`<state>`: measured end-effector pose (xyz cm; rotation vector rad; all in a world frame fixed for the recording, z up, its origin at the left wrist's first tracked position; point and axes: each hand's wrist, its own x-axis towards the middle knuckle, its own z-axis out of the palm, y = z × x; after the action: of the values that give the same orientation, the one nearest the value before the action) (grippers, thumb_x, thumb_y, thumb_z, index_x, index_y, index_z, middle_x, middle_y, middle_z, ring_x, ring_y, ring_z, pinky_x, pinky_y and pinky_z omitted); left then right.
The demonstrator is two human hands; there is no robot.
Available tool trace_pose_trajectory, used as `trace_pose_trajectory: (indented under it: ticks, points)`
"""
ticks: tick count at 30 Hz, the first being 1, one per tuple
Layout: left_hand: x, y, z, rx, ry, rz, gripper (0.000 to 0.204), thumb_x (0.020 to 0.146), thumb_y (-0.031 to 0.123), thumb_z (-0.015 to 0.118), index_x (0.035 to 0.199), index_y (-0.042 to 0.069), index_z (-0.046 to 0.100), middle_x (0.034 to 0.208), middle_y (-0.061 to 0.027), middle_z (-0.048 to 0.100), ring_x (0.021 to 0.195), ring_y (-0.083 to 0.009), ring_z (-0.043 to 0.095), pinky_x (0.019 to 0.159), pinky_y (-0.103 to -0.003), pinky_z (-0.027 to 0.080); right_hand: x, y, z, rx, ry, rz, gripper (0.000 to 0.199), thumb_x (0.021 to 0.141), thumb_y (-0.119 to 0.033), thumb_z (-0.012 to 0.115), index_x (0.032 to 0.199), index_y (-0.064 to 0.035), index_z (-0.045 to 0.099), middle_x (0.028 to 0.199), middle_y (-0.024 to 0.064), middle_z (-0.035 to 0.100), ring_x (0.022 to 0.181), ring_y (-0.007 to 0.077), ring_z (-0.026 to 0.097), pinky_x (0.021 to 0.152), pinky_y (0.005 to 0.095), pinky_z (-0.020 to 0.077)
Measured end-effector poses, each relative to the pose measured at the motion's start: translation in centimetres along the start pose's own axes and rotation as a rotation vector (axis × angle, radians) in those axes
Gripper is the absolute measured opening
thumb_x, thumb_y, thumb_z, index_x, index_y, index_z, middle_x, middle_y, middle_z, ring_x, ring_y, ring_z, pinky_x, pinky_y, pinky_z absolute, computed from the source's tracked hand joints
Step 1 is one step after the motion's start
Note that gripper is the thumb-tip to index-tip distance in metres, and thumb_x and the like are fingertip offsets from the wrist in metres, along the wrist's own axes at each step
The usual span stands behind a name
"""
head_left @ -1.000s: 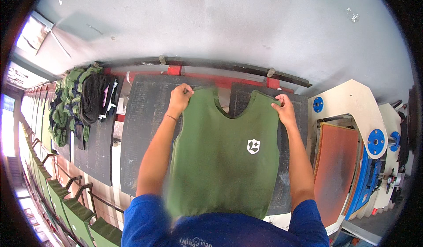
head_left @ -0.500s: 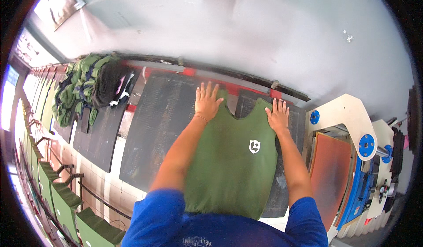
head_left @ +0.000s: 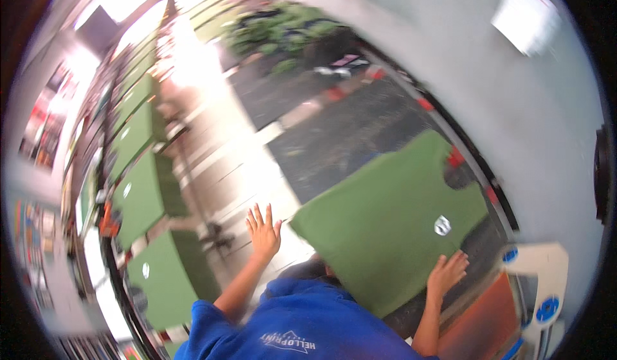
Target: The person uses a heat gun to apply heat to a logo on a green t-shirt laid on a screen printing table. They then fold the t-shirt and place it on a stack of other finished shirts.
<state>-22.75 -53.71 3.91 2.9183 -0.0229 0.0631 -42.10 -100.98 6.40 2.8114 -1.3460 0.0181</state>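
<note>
Some white lettering point(head_left: 288, 342) is crossing our blue shirt point(head_left: 340, 321). We are holding our left hand point(head_left: 263, 234) spread mid-air and our right hand point(head_left: 445, 275), fanned, perhaps touching the smooth green vest point(head_left: 385, 222). It is lying on a dark board point(head_left: 482, 249), showing a white badge point(head_left: 442, 225); crumpled green cloth point(head_left: 276, 33) is lying beyond.

The sleeveless cloth top point(head_left: 385, 231) at four o'clock is plain olive green, broken by one small white emblem point(head_left: 442, 225) with dark marks. At six o'clock, a royal-blue short-sleeved shirt point(head_left: 289, 315) bears white print. Similar green draped cloths point(head_left: 157, 276) at eight o'clock each show a white patch. Toward two o'clock, a flat, scuffed board point(head_left: 366, 122) is charcoal and the smooth wall point(head_left: 514, 103) pale grey. The flat rectangular panel point(head_left: 485, 318) near four o'clock is rusty orange.
</note>
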Motion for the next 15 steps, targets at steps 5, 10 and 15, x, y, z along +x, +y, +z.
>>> trace_pose_trajectory:
  ticks: [5,10,15]
  points:
    - [-9.4,-7.5,-3.7,-0.038,0.132,-0.328,0.059,0.097,0.037,0.049,0.149,0.013,0.034,0.155,-0.0231,0.022,0.14,-0.0452,0.024,0.112,-0.057,0.02,1.8,-8.8,1.3,0.419,0.183,-0.295,0.062,0.103,-0.043,0.037,0.148,-0.0011,0.029,0.153,0.0248,0.027,0.141,0.043,0.024,0.115,0.0507,0.0222]
    - [-23.3,-10.7,-3.8,-0.138,0.203,-0.727,0.059,0.095,0.04,0.053,0.145,0.01,0.04,0.153,-0.0254,0.025,0.139,-0.047,0.025,0.111,-0.058,0.023,-4.9,-23.2,-1.7,0.664,-0.181,-0.856,0.059,0.101,-0.032,0.045,0.146,0.0023,0.03,0.15,0.0268,0.031,0.14,0.0415,0.028,0.115,0.0469,0.024]
    - [-39.2,-12.8,-4.2,-0.061,0.442,-1.191,0.058,0.093,0.037,0.056,0.139,0.005,0.044,0.15,-0.0268,0.03,0.135,-0.048,0.03,0.109,-0.058,0.026,-16.2,-31.6,-0.4,0.516,-0.677,-1.345,0.056,0.097,-0.029,0.054,0.14,0.0041,0.04,0.14,0.0257,0.046,0.131,0.0388,0.043,0.11,0.0439,0.0322]
